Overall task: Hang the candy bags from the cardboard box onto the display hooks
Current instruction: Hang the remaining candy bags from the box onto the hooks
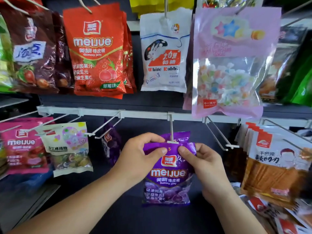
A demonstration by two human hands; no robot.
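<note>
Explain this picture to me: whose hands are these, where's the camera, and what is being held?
No machine here: these are a person's two bare hands, filmed by one wide-angle camera worn on the head, looking forward and down. The left hand and right hand each pinch the top edge of a purple candy bag, holding it at the tip of a white hook. The hook sticks out from a rail on a shop display. Above hang a red bag, a white bag and a pink bag.
</note>
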